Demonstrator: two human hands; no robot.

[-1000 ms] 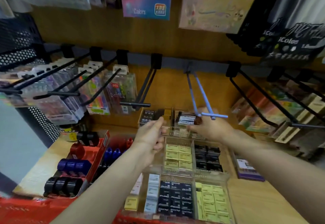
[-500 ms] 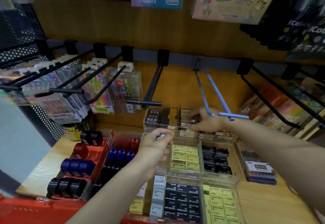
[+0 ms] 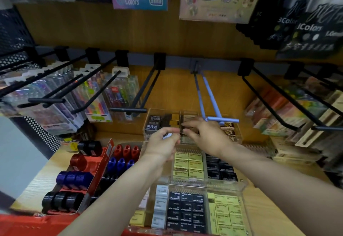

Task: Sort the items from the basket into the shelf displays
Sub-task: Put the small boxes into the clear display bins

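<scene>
The left hand (image 3: 163,143) pinched a small eraser (image 3: 169,136) between curled fingers; it looked dark with a white patch, mostly hidden. It was held just in front of the clear top tray (image 3: 148,124) of dark erasers. The right hand (image 3: 206,133) reached into that tray, fingers stretched out, touching a small pack (image 3: 187,119) there.

The shelf (image 3: 278,217) is light brown wood. One hook (image 3: 213,102) is pale blue — the other hooks (image 3: 146,91) are black. The erasers (image 3: 187,165) are yellow, some black (image 3: 185,209). The round sharpeners (image 3: 74,178) are red, blue, black — in a red box (image 3: 96,176).
</scene>
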